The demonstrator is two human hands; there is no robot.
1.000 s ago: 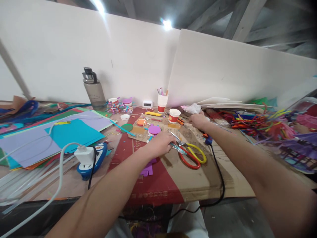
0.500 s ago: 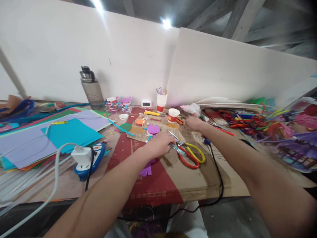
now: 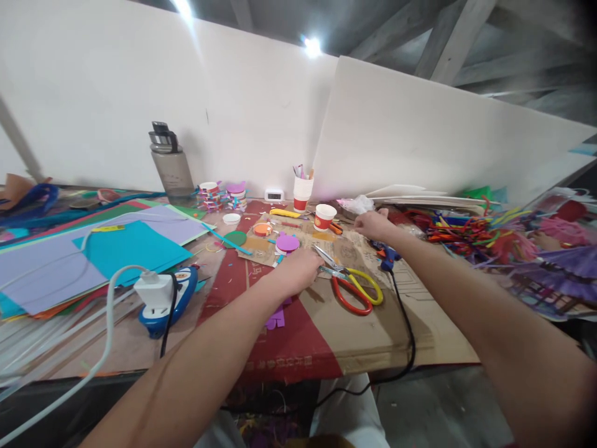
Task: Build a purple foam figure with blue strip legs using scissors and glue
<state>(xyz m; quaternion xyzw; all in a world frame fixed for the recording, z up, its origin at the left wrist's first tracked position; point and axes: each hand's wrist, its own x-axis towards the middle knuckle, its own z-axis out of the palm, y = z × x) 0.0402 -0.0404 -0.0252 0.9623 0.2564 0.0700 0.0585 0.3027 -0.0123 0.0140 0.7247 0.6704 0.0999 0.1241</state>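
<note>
My left hand (image 3: pixel 302 271) is closed above the cardboard, with a pale blue strip (image 3: pixel 332 272) coming from its fingertips. Beside it lie scissors (image 3: pixel 357 292) with one red and one yellow handle; the strip crosses their blades. Farther off, my right hand (image 3: pixel 375 226) is closed among the tools at the back right; whatever its fingers grip is hidden. Just below that wrist rests a blue glue gun (image 3: pixel 388 256) on a black cord. A purple paper disc (image 3: pixel 287 242) tops a small white cup near my left hand. Purple paper strips (image 3: pixel 276 318) show under my left forearm.
A red-and-white paper cup (image 3: pixel 325 218) stands mid-table, a cup of pens (image 3: pixel 303 193) behind it. Coloured paper sheets (image 3: pixel 135 249), a power strip (image 3: pixel 168 302) and a bottle (image 3: pixel 171 168) occupy the left. Bundled pipe cleaners (image 3: pixel 457 230) lie right.
My right hand has shifted slightly right, over the spot where a white and green marker lay. More of the glue gun shows. My left hand has moved slightly left with the strip.
</note>
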